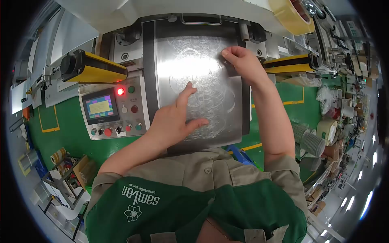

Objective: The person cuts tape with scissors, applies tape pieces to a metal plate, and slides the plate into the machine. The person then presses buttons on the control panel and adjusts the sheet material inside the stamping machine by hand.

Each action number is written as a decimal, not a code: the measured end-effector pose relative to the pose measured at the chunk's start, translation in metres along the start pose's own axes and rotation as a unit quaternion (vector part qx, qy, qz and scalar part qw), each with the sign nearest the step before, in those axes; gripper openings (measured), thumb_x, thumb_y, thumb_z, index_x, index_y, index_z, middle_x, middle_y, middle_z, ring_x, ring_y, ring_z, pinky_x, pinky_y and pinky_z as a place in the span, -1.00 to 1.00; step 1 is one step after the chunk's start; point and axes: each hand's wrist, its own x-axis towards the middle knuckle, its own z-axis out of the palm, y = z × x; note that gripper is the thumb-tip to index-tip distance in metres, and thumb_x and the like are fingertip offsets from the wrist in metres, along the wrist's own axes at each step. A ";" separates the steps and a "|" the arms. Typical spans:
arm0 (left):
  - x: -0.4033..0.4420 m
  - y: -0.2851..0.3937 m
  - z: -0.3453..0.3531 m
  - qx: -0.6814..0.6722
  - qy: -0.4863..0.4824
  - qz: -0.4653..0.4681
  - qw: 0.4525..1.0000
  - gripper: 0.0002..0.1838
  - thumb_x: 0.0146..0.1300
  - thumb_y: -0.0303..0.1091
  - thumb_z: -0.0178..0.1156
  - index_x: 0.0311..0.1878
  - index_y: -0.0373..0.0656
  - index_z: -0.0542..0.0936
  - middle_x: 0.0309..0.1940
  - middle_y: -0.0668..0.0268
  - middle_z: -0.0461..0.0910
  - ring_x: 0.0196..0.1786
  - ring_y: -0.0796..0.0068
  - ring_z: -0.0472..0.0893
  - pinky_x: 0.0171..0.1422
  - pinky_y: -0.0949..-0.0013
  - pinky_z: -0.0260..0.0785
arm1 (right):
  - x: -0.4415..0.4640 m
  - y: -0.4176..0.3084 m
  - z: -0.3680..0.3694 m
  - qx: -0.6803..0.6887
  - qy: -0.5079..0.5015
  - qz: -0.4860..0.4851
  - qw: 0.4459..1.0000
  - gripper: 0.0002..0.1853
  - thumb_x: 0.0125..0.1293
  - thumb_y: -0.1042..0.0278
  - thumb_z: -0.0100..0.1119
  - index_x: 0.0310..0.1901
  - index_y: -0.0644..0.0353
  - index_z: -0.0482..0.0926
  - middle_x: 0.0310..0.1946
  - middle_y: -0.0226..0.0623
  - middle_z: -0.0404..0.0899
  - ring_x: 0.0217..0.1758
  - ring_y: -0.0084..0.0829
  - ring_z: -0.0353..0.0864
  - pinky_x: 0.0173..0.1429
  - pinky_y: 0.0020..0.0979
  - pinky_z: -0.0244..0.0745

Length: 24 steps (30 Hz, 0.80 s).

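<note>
A shiny metal plate, marked all over with fine curved scratches, lies on the machine bed in front of me. Over its lower left part is my left hand, with the index finger stretched forward and the thumb spread to the right. Nothing shows in its grasp. My right hand is at the plate's upper right side, thumb and index finger pinched together. Whatever is between those fingertips is too small or thin to make out. Bright glare covers the upper middle of the plate.
A control panel with a lit screen and buttons stands left. Yellow-and-black bars flank the bed. A tape roll hangs on the machine overhead. A rack is at lower left; wire-like spools are right.
</note>
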 end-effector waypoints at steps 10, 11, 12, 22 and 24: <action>0.000 0.000 0.003 -0.005 0.012 -0.006 1.000 -0.10 0.16 0.13 0.39 0.39 -0.12 0.18 0.42 -0.04 0.33 -0.22 -0.12 0.68 -0.08 0.03 0.55 | -0.001 -0.014 0.005 -0.100 -0.041 0.005 0.994 -0.72 0.34 0.20 0.28 -0.15 0.29 0.70 -0.34 -0.37 0.67 -0.28 -0.59 0.52 -0.12 -0.46 0.47; 0.000 0.001 0.002 -0.007 0.003 -0.017 1.000 -0.10 0.15 0.14 0.39 0.39 -0.13 0.18 0.41 -0.04 0.33 -0.21 -0.12 0.68 -0.08 0.03 0.55 | -0.001 -0.014 0.005 -0.101 -0.037 0.005 0.994 -0.71 0.34 0.20 0.28 -0.15 0.29 0.70 -0.34 -0.36 0.67 -0.28 -0.59 0.52 -0.12 -0.46 0.47; 0.000 0.001 0.004 0.007 0.031 0.009 0.999 -0.09 0.14 0.14 0.40 0.39 -0.13 0.18 0.41 -0.04 0.34 -0.22 -0.10 0.68 -0.09 0.04 0.55 | 0.001 -0.014 0.004 -0.109 -0.041 0.012 0.993 -0.70 0.33 0.18 0.29 -0.15 0.29 0.70 -0.34 -0.34 0.68 -0.28 -0.56 0.53 -0.11 -0.45 0.47; -0.002 0.002 0.007 0.024 0.036 0.005 0.999 -0.10 0.16 0.14 0.38 0.38 -0.16 0.20 0.39 -0.04 0.36 -0.11 -0.14 0.68 -0.04 0.04 0.56 | 0.006 -0.011 -0.001 -0.104 -0.028 0.006 0.994 -0.69 0.37 0.15 0.26 -0.13 0.29 0.68 -0.34 -0.39 0.66 -0.29 -0.56 0.52 -0.13 -0.41 0.47; -0.001 0.001 0.009 0.033 0.048 0.014 0.998 -0.09 0.16 0.17 0.37 0.39 -0.16 0.19 0.40 -0.05 0.35 -0.09 -0.15 0.67 -0.02 0.03 0.55 | 0.007 -0.005 0.001 -0.082 -0.026 -0.008 0.996 -0.68 0.37 0.15 0.26 -0.12 0.29 0.68 -0.33 -0.36 0.67 -0.27 -0.54 0.53 -0.11 -0.41 0.47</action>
